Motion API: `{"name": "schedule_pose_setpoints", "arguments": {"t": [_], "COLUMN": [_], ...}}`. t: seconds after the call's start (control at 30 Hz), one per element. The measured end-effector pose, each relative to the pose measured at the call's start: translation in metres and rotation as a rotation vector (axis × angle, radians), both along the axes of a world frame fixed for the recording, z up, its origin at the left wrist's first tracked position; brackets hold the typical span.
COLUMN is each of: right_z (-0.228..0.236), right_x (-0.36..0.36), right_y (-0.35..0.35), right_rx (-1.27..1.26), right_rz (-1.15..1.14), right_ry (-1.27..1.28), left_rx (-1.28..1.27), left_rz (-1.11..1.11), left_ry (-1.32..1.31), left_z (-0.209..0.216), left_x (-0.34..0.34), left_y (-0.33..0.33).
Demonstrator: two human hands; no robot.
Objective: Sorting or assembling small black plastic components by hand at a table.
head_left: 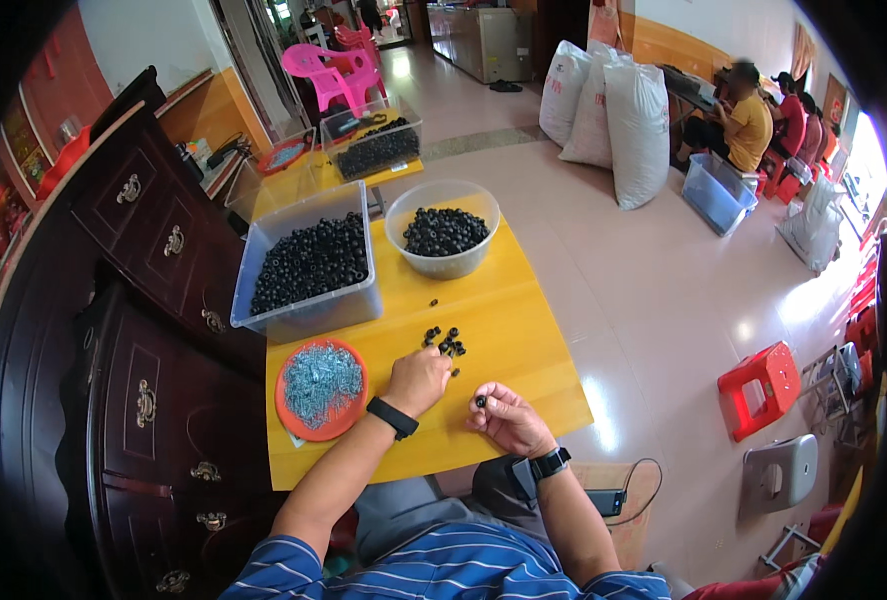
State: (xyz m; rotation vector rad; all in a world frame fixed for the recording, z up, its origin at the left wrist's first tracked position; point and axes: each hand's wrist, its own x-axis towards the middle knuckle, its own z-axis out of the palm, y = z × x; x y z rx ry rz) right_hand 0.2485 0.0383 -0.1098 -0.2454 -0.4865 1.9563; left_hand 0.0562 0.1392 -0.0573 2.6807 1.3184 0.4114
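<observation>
My right hand (520, 424) pinches a small round black part (481, 401) between thumb and fingers, above the near edge of the yellow table (524, 330). My left hand (420, 382) reaches to a loose pile of the same black parts (448, 342), fingers curled down at its edge. Its fingertips are hidden, so whatever they grip cannot be made out. Left of that hand lies an orange-red plate (283, 404) heaped with thin silvery-blue metal pieces, like screws or pins (322, 384).
A clear bin (309, 322) and a round clear tub (444, 265) of black parts stand farther back on the table. Another filled box (372, 150) sits beyond. A dark drawer cabinet (164, 330) borders the left; white sacks (636, 130) and red stools (760, 390) stand right, with people seated beyond.
</observation>
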Motion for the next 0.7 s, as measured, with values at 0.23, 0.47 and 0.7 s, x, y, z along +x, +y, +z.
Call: {"name": "schedule_pose_setpoints", "arguments": {"t": [0.23, 0.47, 0.7], "right_z": [-0.001, 0.006, 0.006], "right_x": [-0.003, -0.003, -0.002], "right_y": [0.005, 0.006, 0.004], "right_rx": [-0.016, -0.013, -0.042], "right_rz": [-0.007, -0.015, -0.018], "right_ry": [-0.002, 0.026, -0.009], "left_rx": [-0.02, 0.028, -0.036], "left_rz": [-0.015, 0.038, -0.032], "left_ry": [-0.079, -0.204, -0.174], "left_z": [-0.001, 0.016, 0.015], "left_x": [-0.005, -0.015, -0.007], "left_y": [0.002, 0.012, 0.002]}}
